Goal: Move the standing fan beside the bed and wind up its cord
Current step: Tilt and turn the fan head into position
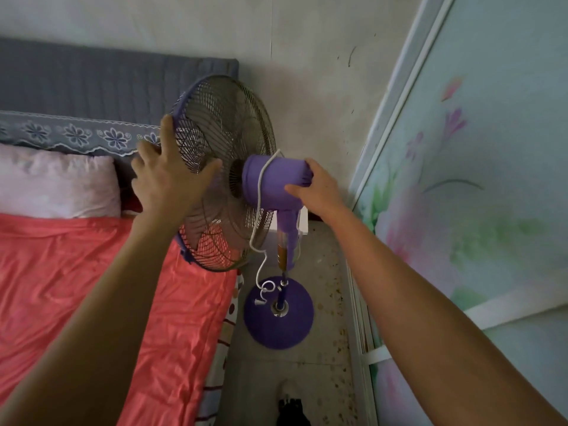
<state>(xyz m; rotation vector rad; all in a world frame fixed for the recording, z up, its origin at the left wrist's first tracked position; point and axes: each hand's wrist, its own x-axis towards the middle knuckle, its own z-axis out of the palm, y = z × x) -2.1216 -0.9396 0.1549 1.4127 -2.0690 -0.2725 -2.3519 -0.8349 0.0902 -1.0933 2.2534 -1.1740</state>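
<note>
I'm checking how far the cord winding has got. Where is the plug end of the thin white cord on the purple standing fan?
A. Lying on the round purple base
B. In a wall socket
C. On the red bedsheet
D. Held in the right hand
A: the thin white cord loops over the purple motor housing, hangs down, and its plug end rests on the round purple base, untouched by either hand.

Fan base on speckled floor; pillow on bed.

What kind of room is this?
Most likely a bedroom: a bed with a coral sheet, a pillow by its grey headboard, and a purple standing fan beside it.
</note>
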